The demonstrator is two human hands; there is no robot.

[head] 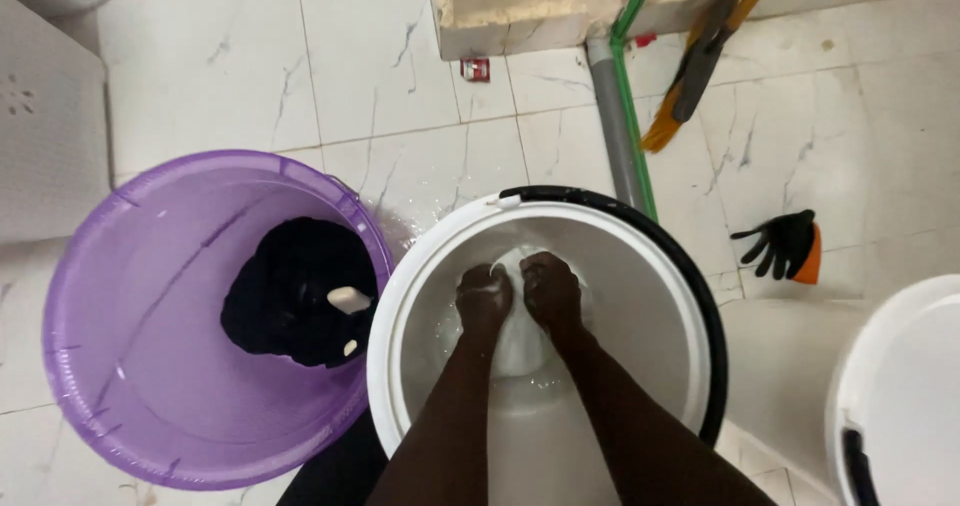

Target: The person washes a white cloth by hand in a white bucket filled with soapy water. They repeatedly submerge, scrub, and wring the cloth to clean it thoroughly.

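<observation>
Both my hands are down inside a white bucket (640,256) with a black handle. My left hand (483,296) and my right hand (551,288) are fists side by side, clenched on a white cloth (520,341) that sits in soapy water at the bucket's bottom. Suds cover my left knuckles. A fold of the cloth pokes up between the fists.
A purple tub (120,296) stands to the left, holding dark wet clothes (290,291) and a pale bar of soap (349,299). A black and orange glove (785,244) lies on the tiled floor at right. A broom (700,61), a grey pipe (612,116) and another white bucket (900,396) are nearby.
</observation>
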